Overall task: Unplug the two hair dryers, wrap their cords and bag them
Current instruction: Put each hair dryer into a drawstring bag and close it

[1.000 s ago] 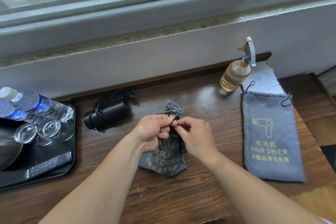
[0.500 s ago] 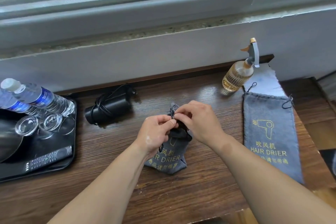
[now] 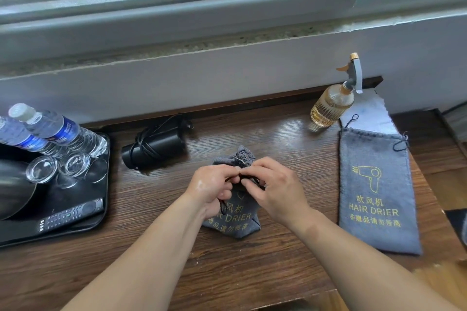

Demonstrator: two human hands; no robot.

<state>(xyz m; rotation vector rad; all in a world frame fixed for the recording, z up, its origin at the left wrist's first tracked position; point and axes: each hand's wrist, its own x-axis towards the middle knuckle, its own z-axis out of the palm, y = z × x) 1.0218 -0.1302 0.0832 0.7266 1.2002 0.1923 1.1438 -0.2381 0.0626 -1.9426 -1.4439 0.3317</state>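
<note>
A filled grey "HAIR DRIER" bag stands in the middle of the wooden desk, its gathered mouth pointing away from me. My left hand and my right hand meet just below that mouth, and both pinch the bag's dark drawstring. A black hair dryer with its cord wrapped round it lies on the desk to the left. A second grey bag lies flat and limp at the right.
A black tray at the left holds water bottles, upturned glasses, a remote and a dark kettle. An amber spray bottle stands at the back right beside a pale cloth. The window wall runs behind.
Both hands have stayed at the bag's neck and worked the drawstring; the right hand went up over the mouth, then came back down. The gathered mouth shows again.
</note>
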